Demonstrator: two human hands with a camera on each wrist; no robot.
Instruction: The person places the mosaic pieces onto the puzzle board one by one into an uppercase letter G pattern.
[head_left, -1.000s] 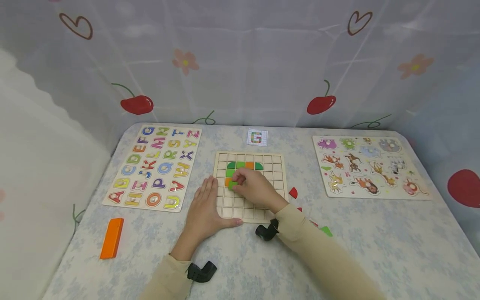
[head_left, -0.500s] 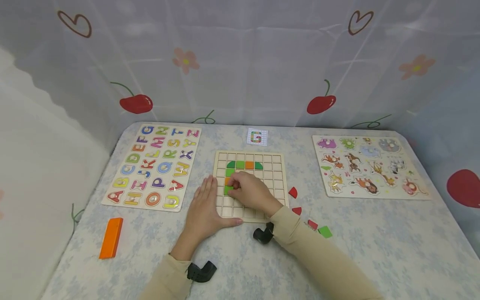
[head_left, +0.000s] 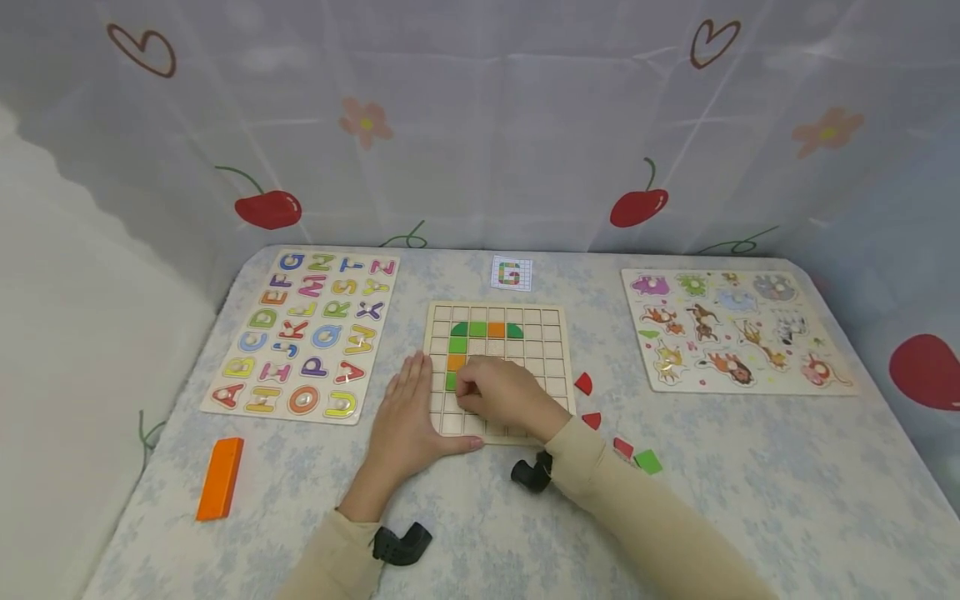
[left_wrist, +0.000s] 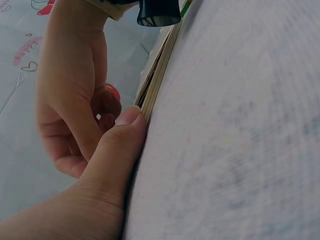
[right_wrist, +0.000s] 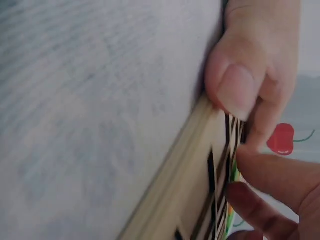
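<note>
The square wooden grid board lies mid-table, bearing an orange square tile and green tiles in a bent row along its upper left. My left hand lies along the board's left side, fingers straight, its thumb against the front edge. My right hand is over the board with fingers curled, thumb and fingertips at the lowest green square tile in the left column and covering part of it. In the right wrist view its thumb and a finger close in on the board's surface.
Red quarter-round pieces, a red tile and a green tile lie right of the board. A pattern card lies behind it. An alphabet puzzle, an animal puzzle and an orange block surround it.
My right hand brought the green square tile down into the left column under the orange one, and its fingers have shifted slightly lower. My left hand has stayed at the board.
</note>
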